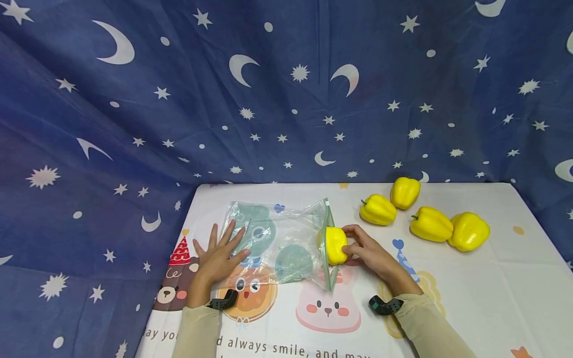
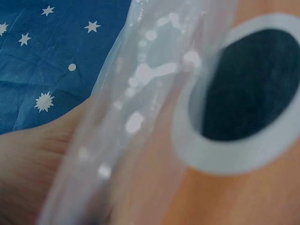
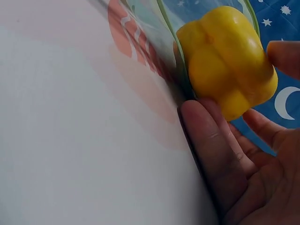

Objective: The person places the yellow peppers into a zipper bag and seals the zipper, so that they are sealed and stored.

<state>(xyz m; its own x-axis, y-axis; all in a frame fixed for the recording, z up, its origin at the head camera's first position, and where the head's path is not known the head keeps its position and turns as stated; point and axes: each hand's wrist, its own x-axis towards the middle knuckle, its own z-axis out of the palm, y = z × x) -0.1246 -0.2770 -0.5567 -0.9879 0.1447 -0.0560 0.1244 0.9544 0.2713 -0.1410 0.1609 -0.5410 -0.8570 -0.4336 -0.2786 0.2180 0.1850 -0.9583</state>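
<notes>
A clear zip bag [image 1: 297, 238] with a green-edged mouth lies flat, its mouth facing right. My left hand [image 1: 219, 256] rests with spread fingers on the bag's closed left end; the left wrist view shows mostly blurred plastic [image 2: 140, 93] close up. At the bag's mouth, my right hand [image 1: 364, 251] holds a yellow bell pepper [image 1: 336, 246] between thumb and fingers. The pepper's left side is within the green edges, its right side outside. In the right wrist view, fingers [image 3: 206, 136] lie under the pepper [image 3: 229, 61], and another digit touches its far side.
Several more yellow bell peppers lie at the back right: one near the back edge [image 1: 405, 193], one left of it [image 1: 378, 210], and a touching pair [image 1: 431, 224] farther right. A printed white cloth [image 1: 528, 283] covers the table. A blue star-patterned curtain [image 1: 286, 99] hangs behind and at left.
</notes>
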